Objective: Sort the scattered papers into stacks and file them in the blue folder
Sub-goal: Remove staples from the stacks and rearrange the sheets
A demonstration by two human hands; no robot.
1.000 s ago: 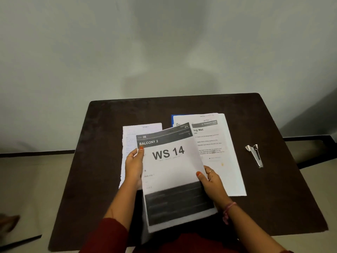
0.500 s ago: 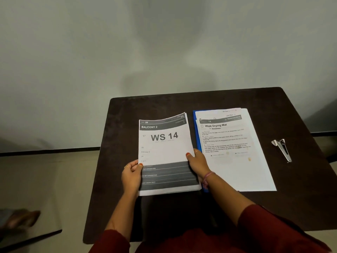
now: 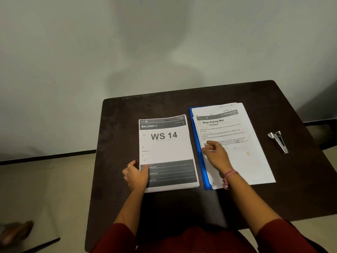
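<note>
left hand on WS 14 stack | right hand on Wipe Drying Mat stack | blue folder beneath

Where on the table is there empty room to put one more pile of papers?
Most bare table lies left of the WS 14 stack, out to the table's left edge. There is also a strip behind both stacks, and some near the front edge. The gap between that stack and the blue folder is narrow. Right of the folder, the stapler remover takes some room.

— What can we read on the left stack?
— "BALCONY 2", "WS 14", "2B" and "1 of 1".
— And on the right stack?
— We read "Wipe Drying Mat", "Workstation" and "74".
</note>
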